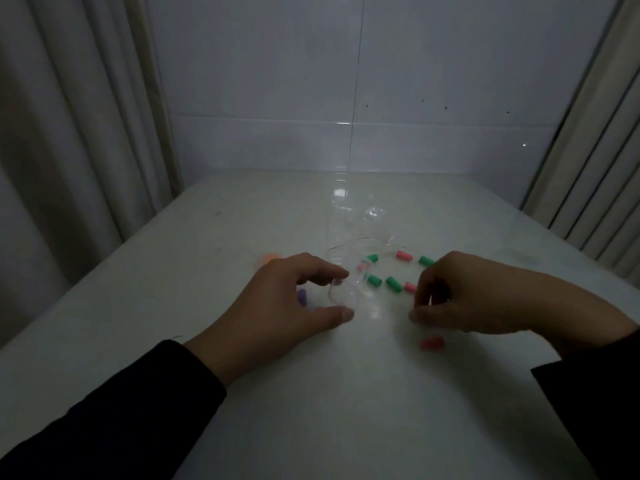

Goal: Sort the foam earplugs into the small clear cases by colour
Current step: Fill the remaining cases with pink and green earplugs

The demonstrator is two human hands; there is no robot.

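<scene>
White glossy tabletop (311, 393) against, seemingly, tiled wall (433, 81), curtains (69, 116) alongside.

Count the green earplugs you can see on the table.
4: one at the cluster's far left, one far right beside the right hand, and two nearer ones side by side. The hands may hide more.
</scene>
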